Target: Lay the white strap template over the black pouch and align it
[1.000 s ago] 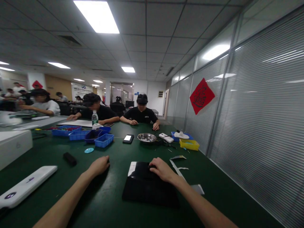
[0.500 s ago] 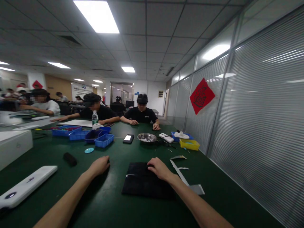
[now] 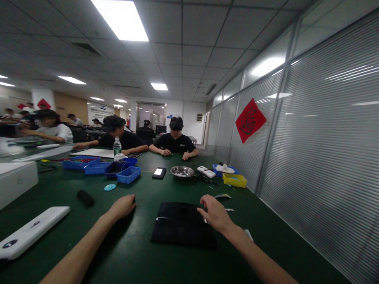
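A flat, glossy black rectangular piece (image 3: 180, 227) lies on the green table in front of me; its exact kind I cannot tell. Near its top edge a small darker patch shows. My right hand (image 3: 215, 213) is over its right edge, thumb and fingers apart, holding nothing. Left of the piece, my left hand (image 3: 123, 206) rests on the table with fingers curled in and nothing visible in them. Pale strips (image 3: 248, 235) lie partly hidden behind my right hand and forearm.
Blue bins (image 3: 129, 175), a phone (image 3: 159, 172), a metal bowl (image 3: 182, 172) and a yellow tray (image 3: 235, 180) stand farther off. A white device (image 3: 35, 227), a black cylinder (image 3: 85, 198) and a white box (image 3: 19, 183) lie left. Co-workers sit across the table.
My right hand has moved right from the top of the black piece to its right edge, letting go of the dark patch there. My left hand stays put.
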`<state>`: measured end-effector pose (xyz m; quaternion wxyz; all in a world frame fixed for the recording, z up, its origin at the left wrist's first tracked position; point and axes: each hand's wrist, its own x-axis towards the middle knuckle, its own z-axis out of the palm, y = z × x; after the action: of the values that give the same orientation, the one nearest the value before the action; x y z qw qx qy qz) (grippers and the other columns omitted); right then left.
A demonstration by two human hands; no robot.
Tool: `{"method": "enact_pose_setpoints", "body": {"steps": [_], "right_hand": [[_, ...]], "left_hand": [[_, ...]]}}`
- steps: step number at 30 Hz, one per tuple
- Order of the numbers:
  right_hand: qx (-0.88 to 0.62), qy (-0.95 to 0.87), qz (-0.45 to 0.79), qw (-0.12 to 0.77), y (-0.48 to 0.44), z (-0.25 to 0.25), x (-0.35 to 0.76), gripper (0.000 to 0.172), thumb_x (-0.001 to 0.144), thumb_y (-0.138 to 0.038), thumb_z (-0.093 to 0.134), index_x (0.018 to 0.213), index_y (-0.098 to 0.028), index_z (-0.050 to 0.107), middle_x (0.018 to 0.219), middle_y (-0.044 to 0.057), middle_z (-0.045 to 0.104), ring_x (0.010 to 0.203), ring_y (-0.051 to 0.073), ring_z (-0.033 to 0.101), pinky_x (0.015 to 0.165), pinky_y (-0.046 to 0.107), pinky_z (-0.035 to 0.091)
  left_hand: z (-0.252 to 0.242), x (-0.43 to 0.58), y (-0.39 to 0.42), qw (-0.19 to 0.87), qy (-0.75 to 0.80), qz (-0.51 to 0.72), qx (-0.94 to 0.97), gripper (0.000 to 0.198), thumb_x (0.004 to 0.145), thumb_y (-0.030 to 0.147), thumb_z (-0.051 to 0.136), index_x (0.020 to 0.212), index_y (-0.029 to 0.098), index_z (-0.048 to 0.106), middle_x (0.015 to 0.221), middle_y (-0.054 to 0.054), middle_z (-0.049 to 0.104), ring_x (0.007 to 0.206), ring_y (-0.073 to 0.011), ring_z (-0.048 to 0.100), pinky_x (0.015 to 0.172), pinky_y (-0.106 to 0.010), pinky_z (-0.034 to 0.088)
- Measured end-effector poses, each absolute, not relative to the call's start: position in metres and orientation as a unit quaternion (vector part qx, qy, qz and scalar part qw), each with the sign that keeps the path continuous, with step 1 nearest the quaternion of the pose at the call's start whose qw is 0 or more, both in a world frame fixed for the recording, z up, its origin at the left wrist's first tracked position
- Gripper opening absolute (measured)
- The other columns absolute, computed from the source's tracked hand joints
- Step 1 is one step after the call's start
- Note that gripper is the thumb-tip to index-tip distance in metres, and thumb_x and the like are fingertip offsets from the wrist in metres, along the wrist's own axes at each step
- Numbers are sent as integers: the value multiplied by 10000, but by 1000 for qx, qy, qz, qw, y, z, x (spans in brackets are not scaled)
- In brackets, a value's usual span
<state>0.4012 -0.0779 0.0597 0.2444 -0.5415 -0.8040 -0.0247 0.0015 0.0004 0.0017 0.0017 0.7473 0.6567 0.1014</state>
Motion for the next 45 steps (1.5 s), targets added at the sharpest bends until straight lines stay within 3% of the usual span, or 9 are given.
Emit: {"method": "enact_pose_setpoints", "body": {"steps": [10, 23, 26, 29, 32, 34, 40, 45], "right_hand": [[-682, -706, 51, 183, -138, 46, 491, 414, 738, -553, 594, 958, -204, 564, 996, 84, 588, 867, 239, 562, 713, 358, 459], [-697, -697, 24, 167, -130, 38, 504, 163, 829, -308, 482, 843, -222, 620, 886, 63, 650, 780, 202, 607, 677, 323, 459], [-701, -679, -26, 218, -132, 45, 511, 212, 844, -300, 421, 823, -218, 615, 853, 69, 648, 751, 205, 608, 667, 328, 455], [-676, -658, -50, 328, -134, 53, 513, 277, 851, -379, 397, 874, -211, 615, 853, 74, 648, 763, 221, 611, 691, 344, 466], [-632, -643, 17, 433, -137, 61, 507, 361, 837, -490, 421, 950, -211, 621, 887, 75, 665, 803, 234, 619, 713, 345, 490], [-608, -643, 90, 457, -139, 65, 499, 393, 806, -541, 466, 954, -217, 632, 896, 71, 675, 803, 236, 624, 698, 335, 500], [-516, -665, 277, 464, -143, 75, 472, 392, 763, -562, 573, 897, -200, 641, 810, 33, 642, 735, 191, 590, 658, 297, 478], [-481, -682, 356, 419, -143, 81, 442, 394, 778, -559, 572, 906, -191, 632, 814, 27, 634, 721, 172, 568, 633, 283, 451]], "left_hand": [[-1, 1, 2, -2, 656, 94, 749, 242, 839, 289, 453, 999, 156, 579, 1023, -142, 666, 936, -246, 639, 796, -321, 465], [-3, -2, 3, -3, 650, 97, 754, 246, 838, 292, 447, 989, 156, 587, 1010, -134, 667, 925, -239, 641, 802, -322, 471], [-1, -1, 1, -3, 650, 101, 753, 246, 835, 285, 455, 990, 157, 597, 1006, -131, 665, 926, -242, 637, 806, -322, 468], [2, 1, 0, -5, 649, 108, 753, 264, 833, 279, 459, 1025, 164, 599, 1026, -124, 653, 943, -238, 625, 819, -317, 463], [12, 9, -3, -24, 643, 171, 746, 285, 839, 261, 438, 1053, 168, 601, 1067, -115, 622, 996, -227, 598, 880, -304, 441], [24, 19, -10, -30, 622, 265, 736, 313, 871, 309, 393, 1056, 172, 605, 1055, -104, 610, 975, -220, 594, 892, -304, 439], [70, 61, -49, 99, 497, 497, 704, 436, 898, 461, 343, 1111, 178, 598, 1111, -72, 616, 966, -204, 560, 827, -299, 461], [84, 83, -76, 320, 402, 413, 752, 627, 900, 595, 236, 1129, 165, 631, 1010, -66, 669, 788, -178, 563, 666, -273, 455]]}}
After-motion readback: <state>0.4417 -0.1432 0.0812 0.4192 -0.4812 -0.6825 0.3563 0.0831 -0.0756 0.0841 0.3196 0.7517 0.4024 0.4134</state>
